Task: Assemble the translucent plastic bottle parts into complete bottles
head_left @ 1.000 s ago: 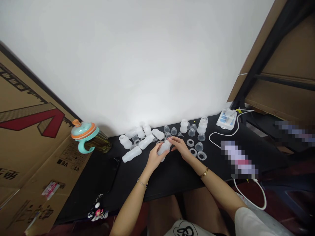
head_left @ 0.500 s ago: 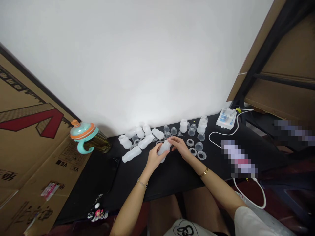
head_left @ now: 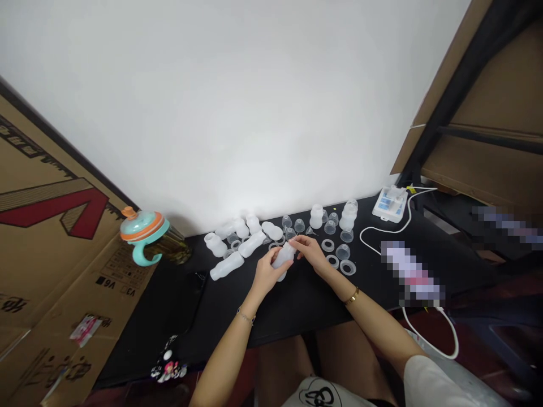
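Note:
My left hand (head_left: pixel 266 272) is closed around the body of a frosted white baby bottle (head_left: pixel 281 259), held above the black table. At the bottle's top, the fingers of my right hand (head_left: pixel 313 254) are pinched together; the exact part between them is too small to make out. Behind and left of my hands, several more white bottles lie or stand, among them one lying bottle (head_left: pixel 227 265). Clear dome caps (head_left: pixel 343 252) and translucent collar rings (head_left: pixel 348 267) are spread to the right of my right hand.
A lidded jug (head_left: pixel 146 234) with a turquoise handle stands at the left, by a cardboard box (head_left: pixel 55 271). A dark phone-like slab (head_left: pixel 186 305) and a beaded charm (head_left: pixel 168 367) are nearby. On the right are a white plastic case (head_left: pixel 390 204) and a white cable (head_left: pixel 377 228).
Almost nothing differs. My hands keep their hold at the bottle, with only a very slight shift of the fingers.

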{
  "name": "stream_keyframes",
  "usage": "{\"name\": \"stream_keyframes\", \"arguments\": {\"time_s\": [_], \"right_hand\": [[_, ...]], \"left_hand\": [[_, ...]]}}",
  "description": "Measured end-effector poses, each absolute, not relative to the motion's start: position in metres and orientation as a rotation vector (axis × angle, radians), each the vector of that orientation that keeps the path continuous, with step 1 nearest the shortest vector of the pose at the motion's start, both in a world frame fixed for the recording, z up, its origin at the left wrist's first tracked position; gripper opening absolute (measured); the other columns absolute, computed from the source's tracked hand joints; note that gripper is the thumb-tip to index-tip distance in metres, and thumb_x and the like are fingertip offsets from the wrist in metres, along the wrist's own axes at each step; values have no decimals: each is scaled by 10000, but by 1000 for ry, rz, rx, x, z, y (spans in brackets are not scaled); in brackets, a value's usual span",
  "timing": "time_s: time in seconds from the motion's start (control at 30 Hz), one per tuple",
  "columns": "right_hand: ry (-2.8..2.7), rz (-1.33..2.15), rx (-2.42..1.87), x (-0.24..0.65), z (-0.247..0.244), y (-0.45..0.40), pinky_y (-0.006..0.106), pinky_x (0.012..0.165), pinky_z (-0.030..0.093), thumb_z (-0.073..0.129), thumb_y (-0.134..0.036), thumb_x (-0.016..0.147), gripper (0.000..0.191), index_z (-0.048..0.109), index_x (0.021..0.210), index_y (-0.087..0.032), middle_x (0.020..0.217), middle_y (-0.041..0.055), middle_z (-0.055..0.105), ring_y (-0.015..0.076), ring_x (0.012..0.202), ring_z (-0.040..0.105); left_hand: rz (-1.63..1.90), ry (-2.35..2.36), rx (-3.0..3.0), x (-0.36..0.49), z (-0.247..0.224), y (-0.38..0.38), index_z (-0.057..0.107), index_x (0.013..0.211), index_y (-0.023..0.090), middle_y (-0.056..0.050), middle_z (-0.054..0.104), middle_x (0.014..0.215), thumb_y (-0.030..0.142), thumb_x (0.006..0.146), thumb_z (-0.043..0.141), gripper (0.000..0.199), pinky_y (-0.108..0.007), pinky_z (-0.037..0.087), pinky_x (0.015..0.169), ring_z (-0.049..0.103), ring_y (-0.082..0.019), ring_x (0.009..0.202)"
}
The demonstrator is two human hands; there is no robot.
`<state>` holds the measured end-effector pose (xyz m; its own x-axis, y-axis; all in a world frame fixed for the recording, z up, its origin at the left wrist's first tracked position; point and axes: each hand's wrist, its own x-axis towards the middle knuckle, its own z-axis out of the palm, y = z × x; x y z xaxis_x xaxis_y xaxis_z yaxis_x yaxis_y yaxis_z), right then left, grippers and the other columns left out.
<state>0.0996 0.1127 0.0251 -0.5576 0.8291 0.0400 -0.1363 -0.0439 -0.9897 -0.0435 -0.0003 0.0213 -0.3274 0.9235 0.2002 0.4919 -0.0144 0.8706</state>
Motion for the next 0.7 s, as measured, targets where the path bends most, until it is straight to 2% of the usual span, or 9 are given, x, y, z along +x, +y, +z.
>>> {"name": "stream_keyframes", "arguments": {"time_s": [0.7], "right_hand": [[-1511,1641,-778,99,23,114,218,451,422,816,-599,664,457,617,702,-188,677,-10,596,115,570,503]], "left_hand": [[1298,1855,1470,-42,23,0,714,1150,187,-58,739,996,412,738,801,477,-351,552,846,687,-231,910]]}}
